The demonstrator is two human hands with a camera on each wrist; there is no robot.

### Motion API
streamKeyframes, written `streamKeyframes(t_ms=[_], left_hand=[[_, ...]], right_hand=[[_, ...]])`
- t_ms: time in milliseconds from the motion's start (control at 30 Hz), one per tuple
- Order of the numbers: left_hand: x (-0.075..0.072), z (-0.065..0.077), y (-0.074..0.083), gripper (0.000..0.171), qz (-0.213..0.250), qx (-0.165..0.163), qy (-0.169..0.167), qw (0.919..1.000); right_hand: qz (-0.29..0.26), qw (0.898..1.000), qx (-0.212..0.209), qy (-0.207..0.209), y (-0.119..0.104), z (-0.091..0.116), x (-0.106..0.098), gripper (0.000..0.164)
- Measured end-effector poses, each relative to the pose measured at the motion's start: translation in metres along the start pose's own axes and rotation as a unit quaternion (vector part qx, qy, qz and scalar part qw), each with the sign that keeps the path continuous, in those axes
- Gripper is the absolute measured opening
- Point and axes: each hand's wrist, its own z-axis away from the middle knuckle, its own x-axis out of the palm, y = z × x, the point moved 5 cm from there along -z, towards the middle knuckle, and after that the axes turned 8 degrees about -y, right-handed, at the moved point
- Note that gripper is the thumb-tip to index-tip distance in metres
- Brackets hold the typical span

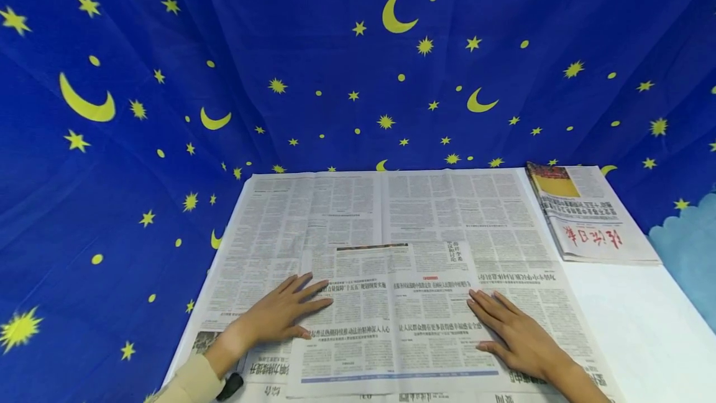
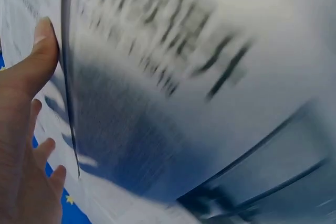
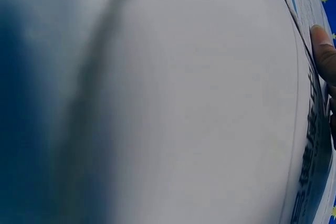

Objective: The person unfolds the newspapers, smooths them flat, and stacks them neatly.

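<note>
A smaller printed newspaper sheet [image 1: 431,347], creased down its middle, lies over a larger spread newspaper [image 1: 453,204]. My left hand [image 1: 274,313] rests at the smaller sheet's left edge, fingers spread and pointing right across it. On the opposite side, my right hand [image 1: 517,334] touches that sheet's right edge with its fingers extended. Neither hand grips anything. The left wrist view has the left thumb [image 2: 39,59] beside blurred print. Only part of the right hand, with its thumb [image 3: 323,51], shows at the right edge of the right wrist view.
Folded newspapers [image 1: 598,229] with a red title are stacked at the back right of the white table [image 1: 649,322]. Blue cloth [image 1: 347,55] with yellow moons and stars hangs behind and to the left. A small black object [image 1: 230,386] sits by the left cuff.
</note>
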Motion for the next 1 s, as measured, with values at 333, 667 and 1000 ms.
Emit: streamKeyframes(t_ms=[333,667,1000], left_hand=[[0.014,0.019,0.043,0.052,-0.019,0.124,0.03,0.9917],[0.024,0.029,0.055,0.064,-0.013,0.127,0.031,0.9913],[0.033,0.036,0.058,0.082,-0.012,0.129,0.019,0.9914]], right_hand=[[-0.001,0.999,0.023,-0.029,-0.002,0.013,-0.001,0.074],[0.011,0.997,-0.074,-0.021,-0.032,0.025,0.0,0.051],[0.012,0.992,-0.105,-0.073,-0.04,0.044,0.001,0.073]])
